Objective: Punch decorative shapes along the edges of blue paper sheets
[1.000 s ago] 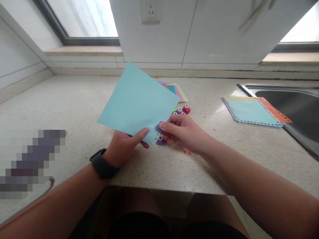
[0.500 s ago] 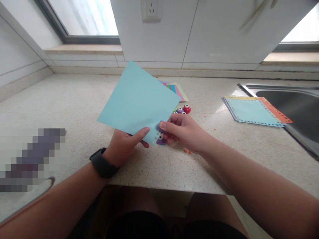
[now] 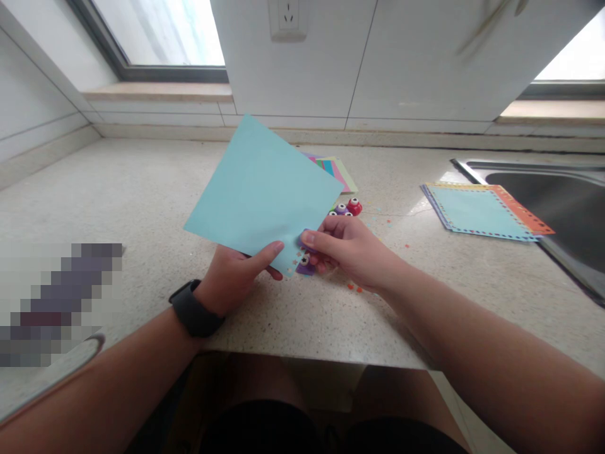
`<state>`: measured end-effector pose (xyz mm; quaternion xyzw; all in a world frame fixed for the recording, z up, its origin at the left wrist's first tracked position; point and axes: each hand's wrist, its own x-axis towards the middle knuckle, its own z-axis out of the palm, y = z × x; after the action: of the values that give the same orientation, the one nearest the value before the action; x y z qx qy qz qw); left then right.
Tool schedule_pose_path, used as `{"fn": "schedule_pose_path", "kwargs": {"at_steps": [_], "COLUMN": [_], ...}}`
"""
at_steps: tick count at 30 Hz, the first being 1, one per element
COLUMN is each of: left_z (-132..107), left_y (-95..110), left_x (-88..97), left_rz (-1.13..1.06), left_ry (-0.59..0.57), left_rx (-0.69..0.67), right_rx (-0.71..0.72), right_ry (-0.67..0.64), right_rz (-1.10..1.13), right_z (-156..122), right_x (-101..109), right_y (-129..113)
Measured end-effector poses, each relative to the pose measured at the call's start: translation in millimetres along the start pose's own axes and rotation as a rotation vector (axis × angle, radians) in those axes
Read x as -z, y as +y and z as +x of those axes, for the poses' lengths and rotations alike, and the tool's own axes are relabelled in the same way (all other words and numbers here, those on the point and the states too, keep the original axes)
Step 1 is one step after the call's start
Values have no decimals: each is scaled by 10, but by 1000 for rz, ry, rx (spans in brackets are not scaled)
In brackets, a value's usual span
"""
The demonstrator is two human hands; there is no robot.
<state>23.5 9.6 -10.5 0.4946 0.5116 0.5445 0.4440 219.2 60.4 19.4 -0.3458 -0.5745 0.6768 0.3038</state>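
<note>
Nearest, at the counter (image 3: 278, 334) edge: one dark wristwatch (image 3: 196, 309), worn on the left wrist. One left hand (image 3: 236, 274), pinching a light-blue sheet (image 3: 265, 183) near its lower corner, thumb on top, fingers beneath. The sheet itself: held tilted above the counter, a short row of star-shaped holes (image 3: 295, 261) by that corner. One right hand (image 3: 347, 246), thumb and curled fingers closed on a purple punch (image 3: 306, 238) set at the sheet's right-hand edge. One star-topped purple piece (image 3: 305, 265) just below; whether gripped or lying loose, I cannot tell. Orange scraps (image 3: 354, 288), a few, near the right hand. Beyond: a cluster of star-topped punches (image 3: 354, 207), one of them red. To the right, a stack of hole-bordered sheets (image 3: 472, 211), reaching over the rim of a steel sink (image 3: 472, 173). Farther, coloured papers (image 3: 347, 180), partly behind the blue sheet. Farthest, a wall socket (image 3: 288, 19).
</note>
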Motion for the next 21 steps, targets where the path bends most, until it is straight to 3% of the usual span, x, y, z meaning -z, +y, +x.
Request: {"fn": "schedule_pose_path", "kwargs": {"at_steps": [21], "left_z": [-3], "left_y": [6], "left_x": [-6], "left_rz": [-11], "left_ry": [0], "left_rx": [5], "right_rx": [-3], "right_ry": [6], "right_rz": [19], "right_z": [5], "right_x": [7], "right_y": [23]}}
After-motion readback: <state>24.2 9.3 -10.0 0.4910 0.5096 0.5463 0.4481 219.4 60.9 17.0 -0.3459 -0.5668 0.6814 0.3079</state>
